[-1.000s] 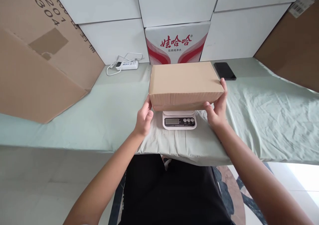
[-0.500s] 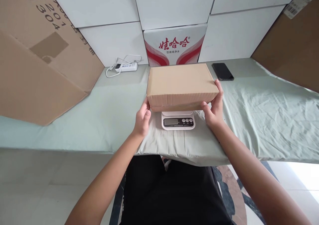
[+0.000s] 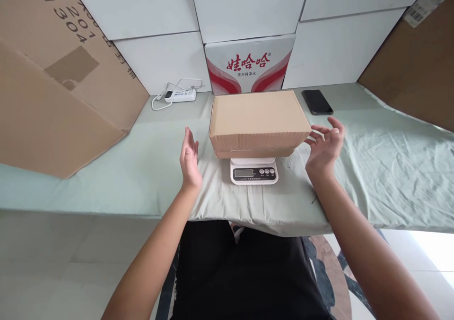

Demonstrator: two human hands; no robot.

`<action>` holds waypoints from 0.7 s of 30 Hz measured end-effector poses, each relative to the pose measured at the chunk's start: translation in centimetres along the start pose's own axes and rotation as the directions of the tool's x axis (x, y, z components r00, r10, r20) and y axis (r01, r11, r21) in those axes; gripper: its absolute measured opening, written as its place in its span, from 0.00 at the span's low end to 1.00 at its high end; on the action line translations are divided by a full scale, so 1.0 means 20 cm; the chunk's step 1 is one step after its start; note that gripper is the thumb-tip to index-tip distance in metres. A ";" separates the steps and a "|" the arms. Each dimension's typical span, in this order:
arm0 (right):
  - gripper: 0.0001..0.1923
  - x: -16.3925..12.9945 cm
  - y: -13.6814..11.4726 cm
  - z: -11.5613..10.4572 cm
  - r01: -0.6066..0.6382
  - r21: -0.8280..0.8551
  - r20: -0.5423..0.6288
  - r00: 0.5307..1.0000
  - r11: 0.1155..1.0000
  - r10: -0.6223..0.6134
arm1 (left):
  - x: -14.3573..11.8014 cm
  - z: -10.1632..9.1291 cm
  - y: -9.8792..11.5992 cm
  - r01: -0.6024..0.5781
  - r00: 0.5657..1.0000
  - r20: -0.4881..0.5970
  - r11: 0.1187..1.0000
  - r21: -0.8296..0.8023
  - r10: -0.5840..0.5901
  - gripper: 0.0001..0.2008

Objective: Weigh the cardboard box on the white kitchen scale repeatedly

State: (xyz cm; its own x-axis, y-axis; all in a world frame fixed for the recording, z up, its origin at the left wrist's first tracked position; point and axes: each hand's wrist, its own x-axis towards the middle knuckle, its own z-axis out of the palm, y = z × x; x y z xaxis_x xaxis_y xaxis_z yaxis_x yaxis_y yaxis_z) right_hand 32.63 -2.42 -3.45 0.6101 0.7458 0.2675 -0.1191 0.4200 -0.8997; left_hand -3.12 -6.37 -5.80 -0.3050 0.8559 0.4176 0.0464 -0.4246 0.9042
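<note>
- Our left hand (image 3: 189,161) is spread, fingers apart and palm turned inward, hanging just beside the left end of the cardboard box (image 3: 258,121) without touching it.
- Our right hand (image 3: 324,147) is likewise splayed, fingers loose and apart; its fingertips sit very near the box's right end, and we cannot quite tell whether one grazes the corner.
- The closed box rests on the platform of a small white kitchen scale (image 3: 254,171), overhanging it on both sides, with neither hand gripping it.
- We judge the placing done: the box stands on its own. What is left is the reading; the display is too small to make out.
- The scale sits on a pale green cloth (image 3: 372,168) over the table.
- Further out lie a black phone (image 3: 317,102), a white power strip (image 3: 179,94), a red-and-white water carton (image 3: 250,64) and a large cardboard sheet (image 3: 53,88).
</note>
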 end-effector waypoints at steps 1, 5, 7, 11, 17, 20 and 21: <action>0.19 -0.01 -0.01 0.01 -0.019 -0.009 0.012 1.000 1.000 0.019 | 0.00 0.00 0.00 0.004 1.000 0.008 1.000 0.006 -0.004 0.42; 0.14 -0.07 -0.06 0.05 -0.059 -0.048 0.088 0.994 0.997 0.063 | 0.00 0.01 0.01 0.023 0.999 0.022 1.000 0.012 -0.023 0.43; 0.13 -0.09 -0.08 0.06 -0.055 -0.058 0.110 0.992 0.997 0.061 | 0.00 0.02 0.02 0.040 0.999 0.020 0.999 -0.002 -0.040 0.43; 0.13 -0.10 -0.10 0.06 -0.070 -0.058 0.134 0.988 0.996 0.077 | -0.01 0.04 0.05 0.066 0.998 -0.009 0.997 -0.041 -0.067 0.42; 0.18 -0.10 -0.10 0.05 -0.079 -0.039 0.174 0.981 0.996 0.084 | 0.00 0.07 0.11 0.112 0.983 -0.147 0.994 -0.022 -0.114 0.26; 0.23 -0.09 -0.09 0.04 -0.034 -0.065 0.183 0.982 0.997 0.045 | 0.02 0.07 0.14 0.148 0.964 -0.223 0.989 0.012 -0.142 0.17; 0.25 -0.09 -0.09 0.04 -0.026 -0.072 0.183 0.982 0.997 0.039 | 0.02 0.06 0.14 0.167 0.958 -0.237 0.986 0.009 -0.160 0.17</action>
State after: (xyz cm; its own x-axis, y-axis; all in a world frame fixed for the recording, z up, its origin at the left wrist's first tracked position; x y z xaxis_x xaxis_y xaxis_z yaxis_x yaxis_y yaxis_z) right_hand 31.12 -4.03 -2.04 0.4513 0.8437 0.2905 -0.0784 0.3618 -0.9289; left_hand -1.89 -6.84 -2.95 -0.5247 0.8184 0.2341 0.0030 -0.2733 0.9619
